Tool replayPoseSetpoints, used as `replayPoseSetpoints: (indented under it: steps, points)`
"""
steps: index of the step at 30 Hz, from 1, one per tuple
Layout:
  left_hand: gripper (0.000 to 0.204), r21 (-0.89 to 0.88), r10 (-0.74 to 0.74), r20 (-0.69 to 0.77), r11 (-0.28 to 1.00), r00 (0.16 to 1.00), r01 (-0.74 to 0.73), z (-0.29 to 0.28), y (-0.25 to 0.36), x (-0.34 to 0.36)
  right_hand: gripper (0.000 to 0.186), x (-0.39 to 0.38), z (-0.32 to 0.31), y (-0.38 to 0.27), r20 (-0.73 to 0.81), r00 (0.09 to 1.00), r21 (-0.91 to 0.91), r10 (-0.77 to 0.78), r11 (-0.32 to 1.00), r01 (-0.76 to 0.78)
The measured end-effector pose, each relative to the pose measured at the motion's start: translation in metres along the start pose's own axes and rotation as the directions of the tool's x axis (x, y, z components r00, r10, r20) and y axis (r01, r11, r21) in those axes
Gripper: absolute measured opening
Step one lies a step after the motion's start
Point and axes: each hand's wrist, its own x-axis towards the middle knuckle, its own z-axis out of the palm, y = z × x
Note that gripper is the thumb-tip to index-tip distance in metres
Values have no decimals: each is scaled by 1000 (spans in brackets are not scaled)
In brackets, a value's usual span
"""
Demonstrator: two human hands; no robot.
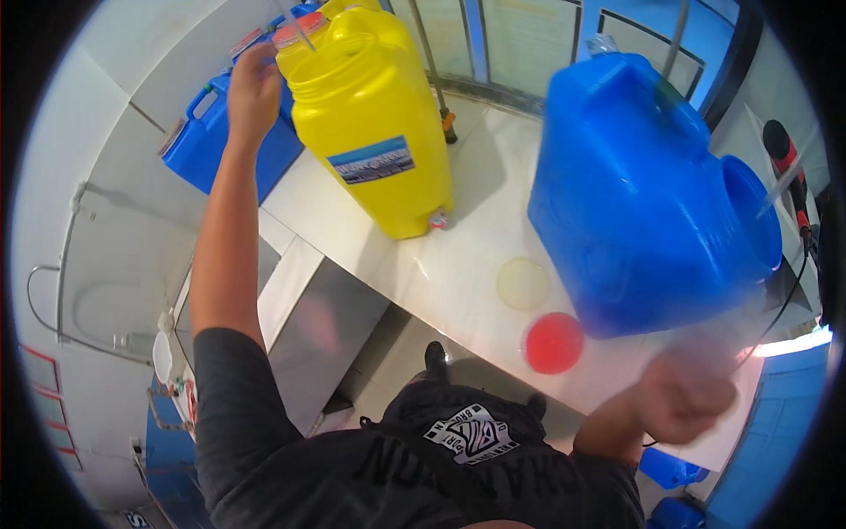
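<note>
My left hand [254, 95] is raised at the far left, beside the wide open mouth of a yellow jerrycan [379, 115]. Its fingers are curled near a red cap [298, 30]; what they hold, if anything, is hidden. A clear tube [300, 26] slants down towards that mouth. At lower right, my right hand [687, 397] is closed and smeared by motion, with a whitish translucent blur above it. A large blue jerrycan [617, 203] stands tilted beyond this hand, its wide mouth facing right. A red round lid [553, 343] and a pale yellowish disc [523, 283] lie near its base.
Several blue jerrycans [231, 132] stand behind my left arm. The white countertop [480, 238] ends at a front edge near my body. A screwdriver-like handle [449, 125] is by the window. At right, a red-and-black tool [784, 154] trails a black cable.
</note>
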Motion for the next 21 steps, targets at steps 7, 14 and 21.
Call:
replayPoseSetpoints:
  steps: [7,14,21]
  points:
    - [38,65,684,358,661,636,-747,102,-41,97,44,-60,188,226,193,434,-264,880,472,-841]
    - [15,-125,598,402,786,693,-606,116,-59,97,85,-132,234,305,208,75,144,975,46,-989]
    - [20,-239,540,338,842,771,-485,117,-62,87,75,-144,248,295,113,-64,319,992,-97,-943]
